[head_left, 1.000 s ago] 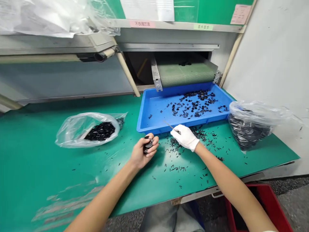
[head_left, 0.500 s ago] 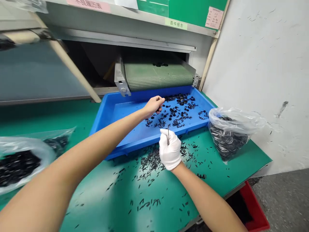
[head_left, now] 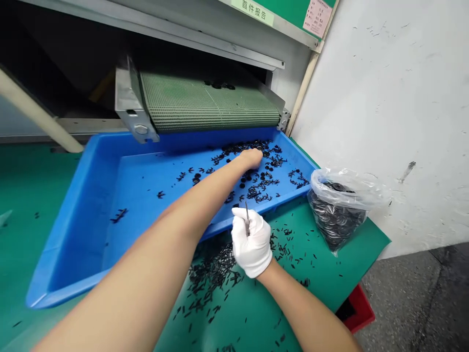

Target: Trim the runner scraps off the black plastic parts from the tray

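Small black parts (head_left: 264,189), some round, some spiky, lie in a shallow blue tray (head_left: 137,188) around our bare left hand (head_left: 252,158), its fingers hidden; we cannot tell what it grips. Nearer us and apart from it, our white-gloved right hand (head_left: 252,245) is closed around a thin metal tool (head_left: 247,220), above dark slivers (head_left: 216,269) strewn over smooth green tabletop (head_left: 351,249). Right of both hands, a crinkled clear bag (head_left: 330,196) bulges with black discs (head_left: 335,222).
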A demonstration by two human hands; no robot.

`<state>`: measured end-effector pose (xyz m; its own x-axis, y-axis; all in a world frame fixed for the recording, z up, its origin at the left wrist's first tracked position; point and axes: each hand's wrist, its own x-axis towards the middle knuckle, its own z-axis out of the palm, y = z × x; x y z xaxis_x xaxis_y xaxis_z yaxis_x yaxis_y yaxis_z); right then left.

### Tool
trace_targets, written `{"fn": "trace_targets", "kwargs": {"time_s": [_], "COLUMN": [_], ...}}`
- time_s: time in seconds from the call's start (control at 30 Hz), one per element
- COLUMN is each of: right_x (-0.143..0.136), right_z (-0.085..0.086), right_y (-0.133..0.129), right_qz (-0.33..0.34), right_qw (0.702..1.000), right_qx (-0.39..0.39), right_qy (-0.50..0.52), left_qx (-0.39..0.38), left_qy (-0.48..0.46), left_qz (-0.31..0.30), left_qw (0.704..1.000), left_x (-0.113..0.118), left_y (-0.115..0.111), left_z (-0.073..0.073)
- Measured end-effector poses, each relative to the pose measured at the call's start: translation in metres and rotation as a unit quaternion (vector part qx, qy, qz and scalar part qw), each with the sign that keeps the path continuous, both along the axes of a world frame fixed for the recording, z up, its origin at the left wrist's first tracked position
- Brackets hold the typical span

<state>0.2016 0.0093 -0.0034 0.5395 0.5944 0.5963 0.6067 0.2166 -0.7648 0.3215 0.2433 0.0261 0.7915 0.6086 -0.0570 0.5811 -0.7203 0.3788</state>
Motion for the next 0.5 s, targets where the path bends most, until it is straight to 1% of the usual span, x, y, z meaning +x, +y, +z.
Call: {"fn": "trace_targets", "kwargs": {"time_s": [0.07, 0.13, 0.17, 0.2, 0.23, 0.27, 0.3, 0.33, 0.37, 0.4, 0.43, 0.47, 0.5], "right_x": [0.001, 0.003, 0.005, 0.006, 0.007, 0.007, 0.007, 0.005, 0.001, -0.004, -0.011, -0.018, -0.025], "right_z": [-0.002, -0.002, -0.002, -0.002, -0.001, 0.001, 0.003, 0.005, 0.008, 0.011, 0.014, 0.016, 0.019], "right_y": [0.000, 0.002, 0.002, 0.003, 0.004, 0.004, 0.004, 0.003, 0.001, -0.002, -0.006, -0.012, -0.018], "right_qz": [-0.001, -0.007, -0.009, -0.012, -0.013, -0.010, -0.001, 0.019, 0.054, 0.099, 0.152, 0.209, 0.269], "right_qw": [1.000, 0.999, 0.999, 0.997, 0.995, 0.992, 0.988, 0.983, 0.975, 0.966, 0.956, 0.945, 0.932], "right_qx": [0.004, 0.010, 0.010, 0.009, 0.008, 0.008, 0.011, 0.017, 0.021, 0.022, 0.016, 0.001, -0.020], "right_qy": [0.007, 0.032, 0.049, 0.071, 0.096, 0.123, 0.153, 0.184, 0.213, 0.237, 0.251, 0.252, 0.242], "left_qx": [0.005, 0.008, 0.007, 0.006, 0.009, -0.004, -0.047, -0.117, -0.233, -0.374, -0.494, -0.580, -0.644], "left_qy": [-0.010, -0.036, -0.054, -0.072, -0.086, -0.104, -0.133, -0.166, -0.215, -0.270, -0.293, -0.305, -0.302], "left_qz": [0.013, 0.029, 0.036, 0.044, 0.050, 0.053, 0.055, 0.057, 0.057, 0.062, 0.069, 0.083, 0.096], "left_qw": [1.000, 0.999, 0.998, 0.996, 0.995, 0.993, 0.989, 0.977, 0.947, 0.885, 0.816, 0.751, 0.697], "left_x": [-0.010, -0.028, -0.041, -0.057, -0.077, -0.100, -0.127, -0.155, -0.185, -0.214, -0.242, -0.267, -0.288], "left_y": [-0.003, -0.007, -0.010, -0.014, -0.021, -0.031, -0.045, -0.062, -0.082, -0.104, -0.128, -0.152, -0.175], "left_z": [0.011, 0.027, 0.038, 0.049, 0.060, 0.070, 0.078, 0.083, 0.085, 0.083, 0.077, 0.067, 0.055]}}
